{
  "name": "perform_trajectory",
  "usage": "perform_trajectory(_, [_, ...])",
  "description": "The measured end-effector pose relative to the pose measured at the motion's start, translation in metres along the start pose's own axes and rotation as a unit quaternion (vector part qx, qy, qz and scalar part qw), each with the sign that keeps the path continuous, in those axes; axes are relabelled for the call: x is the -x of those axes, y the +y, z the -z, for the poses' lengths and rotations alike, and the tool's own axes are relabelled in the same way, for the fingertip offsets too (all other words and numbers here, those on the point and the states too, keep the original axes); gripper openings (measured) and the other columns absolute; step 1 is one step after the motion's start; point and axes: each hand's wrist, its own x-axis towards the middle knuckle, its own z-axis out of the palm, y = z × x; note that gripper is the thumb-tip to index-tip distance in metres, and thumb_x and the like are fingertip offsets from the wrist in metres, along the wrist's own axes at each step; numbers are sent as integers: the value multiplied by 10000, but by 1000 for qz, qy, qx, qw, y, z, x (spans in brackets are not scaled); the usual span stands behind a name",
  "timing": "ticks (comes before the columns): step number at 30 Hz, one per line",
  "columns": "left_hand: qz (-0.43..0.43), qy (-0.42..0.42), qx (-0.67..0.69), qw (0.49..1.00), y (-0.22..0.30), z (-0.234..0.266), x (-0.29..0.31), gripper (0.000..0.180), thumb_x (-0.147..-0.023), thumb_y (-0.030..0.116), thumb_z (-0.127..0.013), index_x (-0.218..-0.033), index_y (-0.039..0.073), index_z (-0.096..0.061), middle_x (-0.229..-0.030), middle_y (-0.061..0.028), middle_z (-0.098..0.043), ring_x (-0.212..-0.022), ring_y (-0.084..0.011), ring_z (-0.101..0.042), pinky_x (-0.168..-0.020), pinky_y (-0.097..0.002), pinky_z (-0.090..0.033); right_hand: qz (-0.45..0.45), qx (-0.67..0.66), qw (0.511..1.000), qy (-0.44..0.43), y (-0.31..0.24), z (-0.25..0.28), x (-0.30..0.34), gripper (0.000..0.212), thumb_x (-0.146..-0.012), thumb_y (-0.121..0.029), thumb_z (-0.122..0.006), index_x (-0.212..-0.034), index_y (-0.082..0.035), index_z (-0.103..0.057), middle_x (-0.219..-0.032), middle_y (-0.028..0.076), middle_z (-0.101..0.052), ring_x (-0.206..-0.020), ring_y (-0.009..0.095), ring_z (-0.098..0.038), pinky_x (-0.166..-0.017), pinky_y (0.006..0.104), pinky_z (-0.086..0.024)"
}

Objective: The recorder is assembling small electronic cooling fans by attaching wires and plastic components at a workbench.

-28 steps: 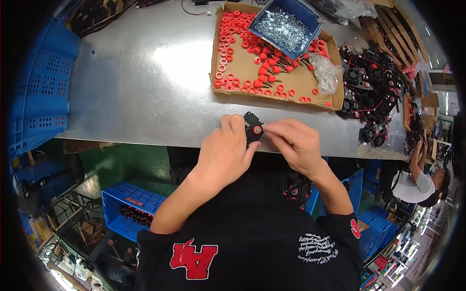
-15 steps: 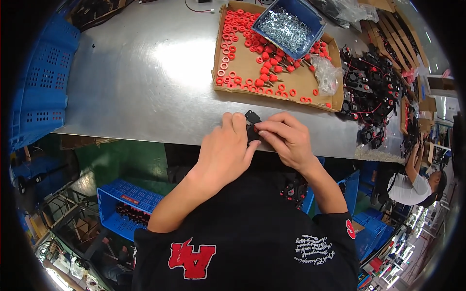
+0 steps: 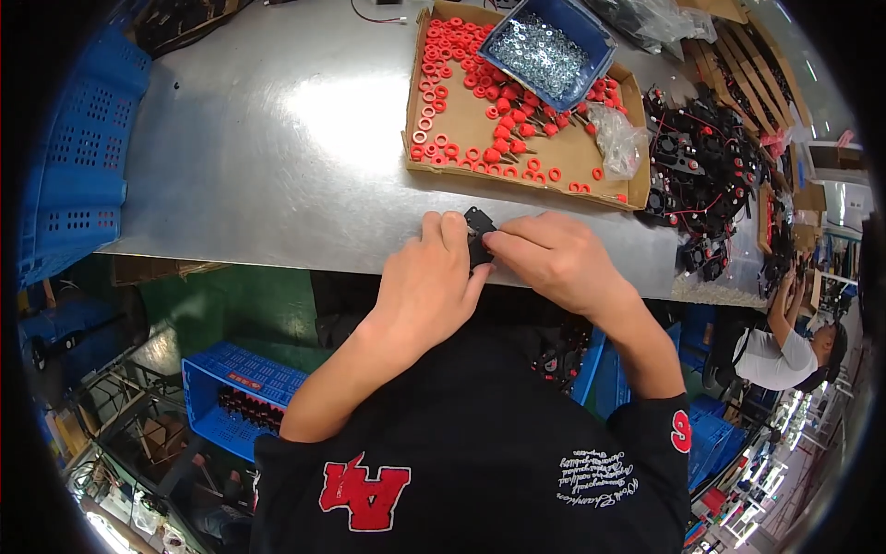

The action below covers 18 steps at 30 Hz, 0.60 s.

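My left hand (image 3: pixel 423 277) is closed on a small black plastic part (image 3: pixel 479 222), gripping it near the table's front edge. My right hand (image 3: pixel 558 258) is pinched, its fingertips pressed against the right side of that part. Whatever lies between those fingertips is hidden. Just beyond both hands stands a shallow cardboard tray (image 3: pixel 517 178) holding many red rings (image 3: pixel 452 37) and red-capped pieces with thin dark stems (image 3: pixel 503 145). A blue bin (image 3: pixel 498 69) full of small shiny metal pieces sits tilted on the tray's back edge.
Black fan assemblies with red wires (image 3: pixel 701 166) are heaped right of the tray. A clear plastic bag (image 3: pixel 620 138) lies in it. Blue perforated crates (image 3: pixel 88 138) line the left; another blue crate (image 3: pixel 208 397) sits below the metal table (image 3: pixel 249 185). A co-worker (image 3: pixel 784 355) is at far right.
My right hand has turned, its wrist and forearm swinging outward to the right, while its fingertips stay at the black part. A bit of red visible at those fingertips is now covered.
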Motion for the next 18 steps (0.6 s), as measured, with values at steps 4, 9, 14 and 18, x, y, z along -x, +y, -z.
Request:
perform_trajectory(4, [0,-5,3,1000,2,1,-1,477,-845,238,-735,-1087,-25,-418,-970,-207,-542,-726,-371,-659,-579,-442,-547,6,6,999,-52,-4,11,-10,165,-787,-146,-667,-912,-43,-634,-828,78,-596,-735,278,-641,-658,388,-526])
perform_trajectory(9, [3,-3,-1,1000,2,0,1,477,-843,238,-739,-1084,-25,-422,-967,-203,-542,-719,-372,-659,-576,-436,-549,-37,-10,980,-193,-5,19,-20,225,-775,-72,-672,-998,-48,-683,-936,78,-655,-820,292,-664,-706,388,-543])
perform_trajectory(14, [15,-8,11,1000,3,2,1,466,-848,225,-732,-1082,-28,-419,-954,-212,-535,-724,-394,-642,-582,-452,-528,-65,-94,987,-111,4,10,-10,202,-799,-49,-698,-1001,-52,-697,-923,77,-658,-799,279,-665,-690,373,-545])
perform_trajectory(18, [-2,6,-5,1000,2,2,0,487,-845,247,-740,-1093,-26,-423,-957,-196,-535,-711,-360,-657,-560,-421,-543,-49,-96,994,-28,6,3,-2,213,-791,-46,-737,-1001,-64,-709,-898,64,-663,-781,254,-662,-683,351,-543])
